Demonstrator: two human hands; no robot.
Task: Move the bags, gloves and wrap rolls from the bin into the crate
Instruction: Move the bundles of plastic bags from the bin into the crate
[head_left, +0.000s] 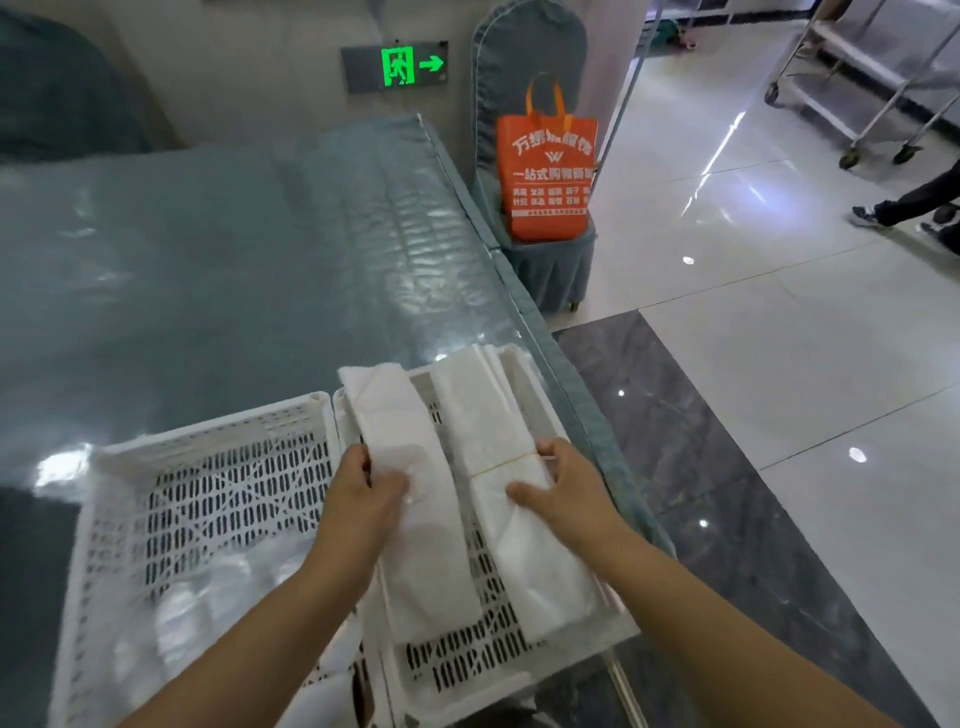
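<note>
Two white slotted plastic containers stand side by side on a table. The left one (119, 519) holds blurred clear plastic packs (208, 597) near its front. The right one (519, 675) holds two long white bundles of bags. My left hand (363, 499) grips the left bundle (415, 545) at its middle. My right hand (566, 493) grips the right bundle (498, 415) where a thin band ties it. Both bundles lie lengthwise, their far ends overhanging the far rim.
The table (208, 260) has a teal cloth under clear plastic sheeting. An orange shopping bag (545, 176) sits on a covered chair beyond the table's right edge. Glossy tiled floor lies to the right, with a wheeled metal rack (857, 78) and a person's feet (883, 210) at far right.
</note>
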